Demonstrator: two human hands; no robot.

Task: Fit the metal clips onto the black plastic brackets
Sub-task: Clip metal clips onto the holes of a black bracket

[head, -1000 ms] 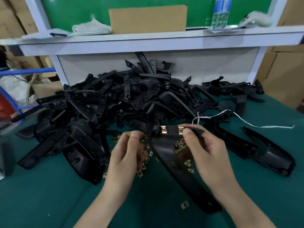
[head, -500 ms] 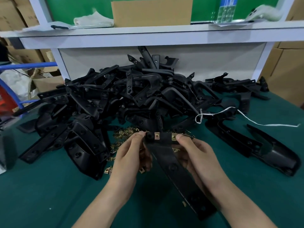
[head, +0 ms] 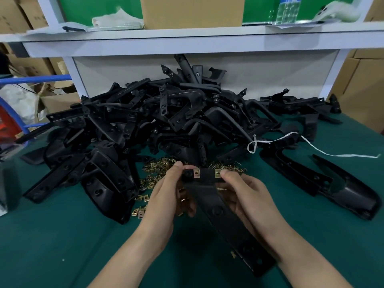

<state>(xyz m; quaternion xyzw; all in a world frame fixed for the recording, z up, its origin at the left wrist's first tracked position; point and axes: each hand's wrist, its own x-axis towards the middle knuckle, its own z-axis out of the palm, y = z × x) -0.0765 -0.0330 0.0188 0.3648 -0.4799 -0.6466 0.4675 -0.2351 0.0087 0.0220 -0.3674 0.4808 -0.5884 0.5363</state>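
Both my hands hold one long black plastic bracket (head: 220, 213) over the green table, its far end raised. My left hand (head: 166, 198) pinches the left corner of that end, beside a brass metal clip (head: 196, 173) seated on it. My right hand (head: 247, 196) grips the right side, thumb against a second fitted clip (head: 217, 173). A few more clips show inside my left palm. Loose brass clips (head: 155, 169) lie scattered on the table just beyond my hands.
A big heap of black brackets (head: 166, 121) fills the table's middle and back. Two brackets (head: 324, 183) lie apart at the right, with a white string (head: 311, 146) across them. A white shelf (head: 187, 42) overhangs the back. A dark box (head: 8, 183) stands at the left edge.
The held bracket and both hands have drifted left and nearer to me. My left fingers have closed in on the bracket's left corner beside the clip.
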